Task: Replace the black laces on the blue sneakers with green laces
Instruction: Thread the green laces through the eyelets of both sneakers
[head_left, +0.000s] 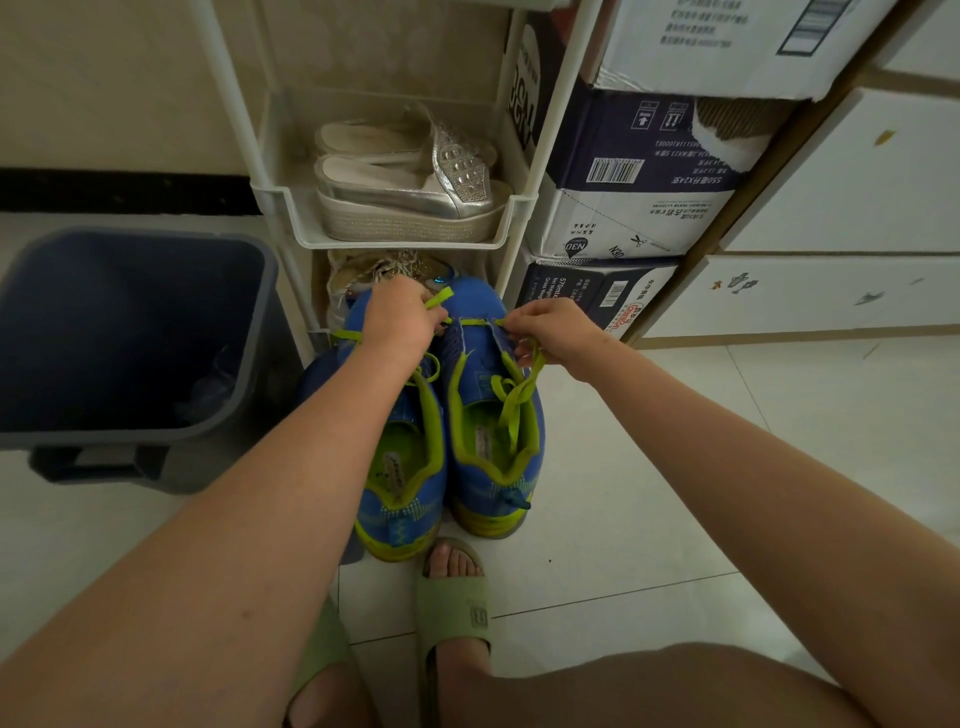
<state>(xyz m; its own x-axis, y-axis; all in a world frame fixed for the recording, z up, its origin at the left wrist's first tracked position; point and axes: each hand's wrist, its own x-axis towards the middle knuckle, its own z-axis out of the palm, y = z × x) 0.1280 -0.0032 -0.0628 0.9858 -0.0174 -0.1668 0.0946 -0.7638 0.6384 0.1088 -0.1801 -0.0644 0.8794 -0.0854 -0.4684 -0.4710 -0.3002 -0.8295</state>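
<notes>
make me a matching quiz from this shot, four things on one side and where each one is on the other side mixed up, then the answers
1 silver sandals
2 bin
3 green lace
4 boxes

a pinched by the left hand and the right hand
b on the floor left of the sneakers
c on a shelf of the rack
d stacked right of the rack

Pairs: 1-c, 2-b, 3-a, 4-d

white rack (270, 192) on pale tiled floor (649, 467)

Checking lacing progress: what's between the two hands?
Head view: a green lace, pinched by left hand and right hand, crosses the front eyelets of the blue sneaker.
</notes>
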